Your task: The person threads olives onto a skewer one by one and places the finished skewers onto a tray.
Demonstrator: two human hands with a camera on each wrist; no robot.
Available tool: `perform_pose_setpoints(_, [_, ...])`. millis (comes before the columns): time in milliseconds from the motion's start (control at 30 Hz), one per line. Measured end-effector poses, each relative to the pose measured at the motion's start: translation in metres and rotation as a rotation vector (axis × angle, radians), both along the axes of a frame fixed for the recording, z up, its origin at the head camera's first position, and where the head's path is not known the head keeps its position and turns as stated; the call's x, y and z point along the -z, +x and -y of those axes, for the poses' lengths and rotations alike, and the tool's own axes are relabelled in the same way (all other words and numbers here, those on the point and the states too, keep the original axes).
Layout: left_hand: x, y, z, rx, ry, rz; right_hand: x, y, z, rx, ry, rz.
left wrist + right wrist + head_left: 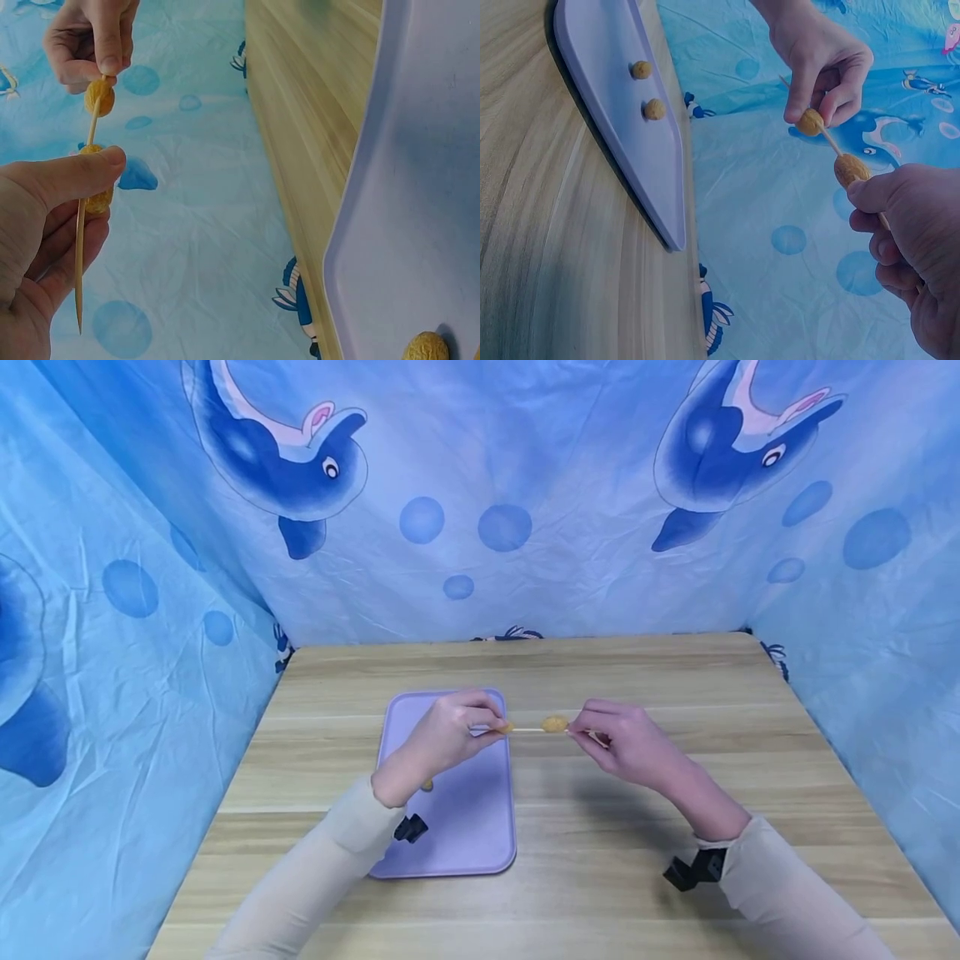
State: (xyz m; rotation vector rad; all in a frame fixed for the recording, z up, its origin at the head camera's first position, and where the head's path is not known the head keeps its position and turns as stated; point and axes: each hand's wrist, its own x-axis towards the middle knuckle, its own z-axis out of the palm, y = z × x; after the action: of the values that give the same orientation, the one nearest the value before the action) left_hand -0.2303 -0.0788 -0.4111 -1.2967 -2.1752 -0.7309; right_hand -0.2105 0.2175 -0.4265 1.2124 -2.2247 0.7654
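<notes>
Between both hands a thin wooden skewer [527, 729] is held level above the table, bearing two wrinkled, yellow-brown oval pieces. My left hand [446, 731] pinches one of these pieces [99, 201] between thumb and fingers; the skewer's pointed end sticks out past that hand in the left wrist view. The other oval piece [555, 724] sits further along, right beside the fingertips of my right hand [626, 743]. Those fingertips grip the skewer's end, part of which they hide. In the right wrist view a stretch of bare skewer shows between the two pieces.
A lilac tray [472, 835] lies on the wooden table [600, 893] beneath the left forearm. On it rest two similar oval pieces [654, 109], mostly covered by that arm in the head view. Blue dolphin-print cloth [465, 460] hangs around the table's back and sides.
</notes>
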Motion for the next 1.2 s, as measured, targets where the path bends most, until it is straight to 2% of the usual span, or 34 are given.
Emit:
perform_pose_setpoints(300, [0.0018, -0.0013, -0.0019, 0.014, 0.002, -0.020, 0.0001, 0.0008, 0.0030, 0.002, 0.004, -0.001])
perform_pose_setpoints(1200, [0.0032, -0.0028, -0.0085, -0.017, -0.010, -0.033, -0.0011, 0.0002, 0.0095, 0.025, 0.028, 0.008])
